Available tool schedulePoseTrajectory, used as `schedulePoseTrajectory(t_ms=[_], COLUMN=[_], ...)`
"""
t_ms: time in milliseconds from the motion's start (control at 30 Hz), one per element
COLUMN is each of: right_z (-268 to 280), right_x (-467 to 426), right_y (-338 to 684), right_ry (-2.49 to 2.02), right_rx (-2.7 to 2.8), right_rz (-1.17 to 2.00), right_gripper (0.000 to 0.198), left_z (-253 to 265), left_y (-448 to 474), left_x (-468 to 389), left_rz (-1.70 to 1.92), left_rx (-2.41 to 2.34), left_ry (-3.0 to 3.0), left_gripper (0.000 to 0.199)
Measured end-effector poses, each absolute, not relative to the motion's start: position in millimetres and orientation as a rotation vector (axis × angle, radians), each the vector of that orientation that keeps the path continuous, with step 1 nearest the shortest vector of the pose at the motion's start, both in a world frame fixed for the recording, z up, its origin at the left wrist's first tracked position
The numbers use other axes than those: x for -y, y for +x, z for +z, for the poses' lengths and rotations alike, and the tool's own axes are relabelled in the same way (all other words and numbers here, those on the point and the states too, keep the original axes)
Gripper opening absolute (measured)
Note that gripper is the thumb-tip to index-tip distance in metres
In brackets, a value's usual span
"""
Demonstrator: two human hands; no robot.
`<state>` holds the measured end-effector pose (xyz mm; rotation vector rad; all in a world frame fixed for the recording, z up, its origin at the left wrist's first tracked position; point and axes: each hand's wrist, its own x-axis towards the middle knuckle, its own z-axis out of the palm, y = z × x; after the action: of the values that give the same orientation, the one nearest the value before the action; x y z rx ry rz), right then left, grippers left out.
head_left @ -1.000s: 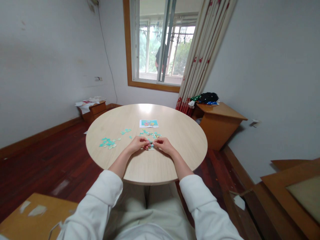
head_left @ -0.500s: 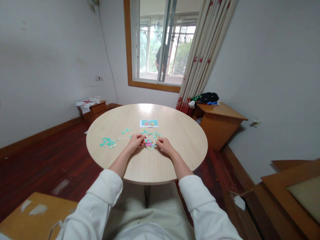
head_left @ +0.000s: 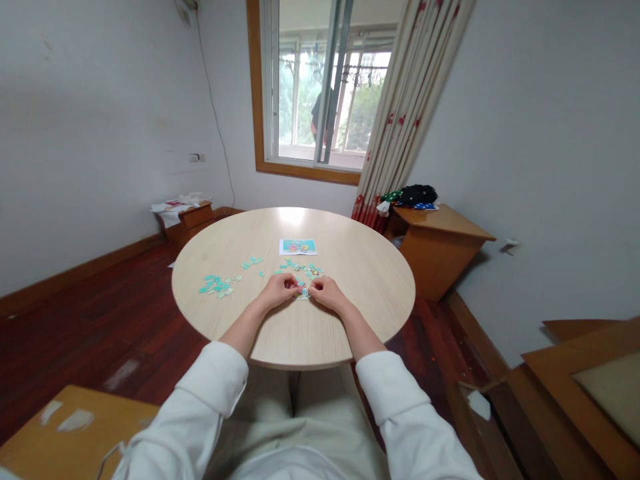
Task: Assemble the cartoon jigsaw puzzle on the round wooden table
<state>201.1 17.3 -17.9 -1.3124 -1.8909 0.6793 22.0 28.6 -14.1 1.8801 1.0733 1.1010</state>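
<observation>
1. The printed sheet (head_left: 299, 247) lies flat on the round table (head_left: 365, 267), showing pink and yellow shapes on teal; any lettering on it is too small to read.
2. The joined puzzle section (head_left: 304, 293) lies on the near side of the sheet, between the two hands and partly hidden by them.
3. Left hand (head_left: 277, 289), nearer the person than the sheet and a little to its left: fingers curled inward at the section's left side; whether they grip a piece, I cannot tell.
4. Right hand (head_left: 327, 292), nearer than the sheet and a little to its right: fingers bent at the section's right side; again I cannot tell if anything is pinched.
5. Half a second ago the hands were farther apart and the section's pink part showed openly; now the left hand covers much of it.
6. Loose pieces (head_left: 303, 268) lie just in front of the sheet, and a teal heap (head_left: 216, 286) well to its left, unchanged.
</observation>
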Motion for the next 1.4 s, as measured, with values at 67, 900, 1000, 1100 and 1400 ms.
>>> schedulePoseTrajectory(t_ms=[67,900,1000,1100,1400], right_z=[-18,-14,-14,-13,-5], right_x=[-17,-15,-15,-15,-9], right_y=[201,206,206,206,206], right_ry=[-1.312,-1.315,-1.333,-1.349,-1.402], right_rx=[1.893,2.048,2.059,2.058,2.057], right_rz=[0.667,0.546,0.530,0.530,0.512], right_gripper=[0.017,0.021,0.023,0.023,0.030], left_z=[-16,-17,-17,-18,-17], left_y=[22,21,22,21,21], left_x=[-29,-29,-29,-30,-29], left_rz=[1.046,0.925,0.915,0.905,0.899], left_rx=[-1.071,-1.128,-1.129,-1.136,-1.140], left_ry=[1.916,2.050,2.051,2.060,2.072], left_gripper=[0.021,0.022,0.022,0.023,0.020])
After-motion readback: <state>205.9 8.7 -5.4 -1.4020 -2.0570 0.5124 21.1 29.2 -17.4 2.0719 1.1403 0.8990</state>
